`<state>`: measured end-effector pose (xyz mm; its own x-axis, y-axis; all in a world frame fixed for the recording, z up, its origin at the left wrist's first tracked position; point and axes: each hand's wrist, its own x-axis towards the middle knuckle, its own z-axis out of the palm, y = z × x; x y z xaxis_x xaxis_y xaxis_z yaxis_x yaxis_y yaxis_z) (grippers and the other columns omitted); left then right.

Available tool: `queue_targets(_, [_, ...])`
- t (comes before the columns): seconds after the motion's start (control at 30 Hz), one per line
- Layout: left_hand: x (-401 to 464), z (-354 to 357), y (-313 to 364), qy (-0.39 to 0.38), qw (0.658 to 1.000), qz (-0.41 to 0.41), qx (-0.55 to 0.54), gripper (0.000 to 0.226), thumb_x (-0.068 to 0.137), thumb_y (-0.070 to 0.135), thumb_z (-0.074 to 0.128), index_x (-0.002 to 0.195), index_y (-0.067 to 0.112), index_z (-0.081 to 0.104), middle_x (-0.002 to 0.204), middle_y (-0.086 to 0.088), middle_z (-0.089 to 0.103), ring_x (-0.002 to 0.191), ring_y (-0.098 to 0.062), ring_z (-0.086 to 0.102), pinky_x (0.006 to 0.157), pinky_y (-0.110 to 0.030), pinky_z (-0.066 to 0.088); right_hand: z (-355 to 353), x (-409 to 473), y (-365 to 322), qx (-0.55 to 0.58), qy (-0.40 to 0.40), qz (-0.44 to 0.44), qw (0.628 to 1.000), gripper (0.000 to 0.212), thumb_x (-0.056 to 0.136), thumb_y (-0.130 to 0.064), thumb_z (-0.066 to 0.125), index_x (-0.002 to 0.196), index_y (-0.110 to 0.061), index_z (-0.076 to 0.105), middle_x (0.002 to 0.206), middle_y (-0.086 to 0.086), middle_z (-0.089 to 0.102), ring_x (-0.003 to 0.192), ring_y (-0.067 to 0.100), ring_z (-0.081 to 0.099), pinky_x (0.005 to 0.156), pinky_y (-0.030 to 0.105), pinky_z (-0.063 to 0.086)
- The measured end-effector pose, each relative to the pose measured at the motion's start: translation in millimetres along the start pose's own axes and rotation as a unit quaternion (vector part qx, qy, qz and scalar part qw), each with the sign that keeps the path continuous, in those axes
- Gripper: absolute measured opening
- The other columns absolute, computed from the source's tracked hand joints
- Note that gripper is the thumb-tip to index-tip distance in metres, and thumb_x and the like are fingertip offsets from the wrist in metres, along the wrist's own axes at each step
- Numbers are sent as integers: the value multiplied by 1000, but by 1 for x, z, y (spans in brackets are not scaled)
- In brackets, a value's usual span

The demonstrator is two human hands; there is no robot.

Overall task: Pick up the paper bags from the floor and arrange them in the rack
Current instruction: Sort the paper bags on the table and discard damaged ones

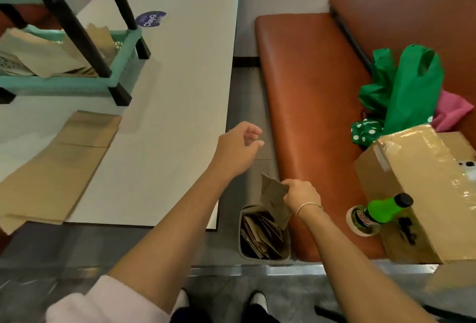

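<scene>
A grey bin (242, 235) on the floor between the table and the bench holds several brown paper bags (260, 235). My right hand (300, 196) pinches the top of one paper bag (273, 195) and holds it partly lifted above the bin. Above the table's right edge hovers my left hand (239, 146), with its fingers loosely curled and nothing in it. A teal rack (77, 83) with black legs stands at the far left of the white table (180, 77), with paper bags (43, 54) on its lower shelf. Flat brown bags (59, 168) lie on the table in front of the rack.
An orange bench (309, 90) on the right carries a cardboard box (422, 188), a green bottle (378, 212), a green plastic bag (409, 90) and a pink one (450, 108). The gap between table and bench is narrow. My shoes (257, 302) stand on the grey floor.
</scene>
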<state>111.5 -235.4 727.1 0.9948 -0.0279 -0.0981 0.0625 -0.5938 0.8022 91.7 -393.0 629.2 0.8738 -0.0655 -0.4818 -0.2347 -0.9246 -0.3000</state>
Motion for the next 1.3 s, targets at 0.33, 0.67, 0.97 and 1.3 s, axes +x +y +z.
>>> queue_targets(0.33, [3,5,-25,53,998,26,3,12,93,22,58,105,23,58,94,15,57,79,7,52,66,7,37,96,30,18,-61,-55,-16,996,41,96,-6,37,133,-18,48,123,12,59,112,30,57,91,36,46])
queue_targets(0.67, [-5,-1,-40,73,997,11,-14,11,92,18,58,103,21,61,91,14,59,78,7,53,68,8,36,86,32,4,-44,-74,-4,996,40,92,-9,39,129,-19,51,124,11,59,112,29,57,92,36,48])
queue_targets(0.97, [-1,-73,-47,112,992,-60,22,20,93,22,56,113,18,60,111,4,62,93,-7,53,81,-15,39,-32,19,-84,17,91,-95,991,35,90,-14,45,119,-25,61,120,7,63,109,29,58,87,33,48])
queue_targets(1.3, [-2,-206,-145,202,904,-318,201,41,87,30,53,122,9,53,126,-17,53,114,-35,43,95,-38,39,-77,-17,-205,30,151,-218,964,32,96,-16,41,120,-22,60,121,1,62,110,22,58,92,33,46])
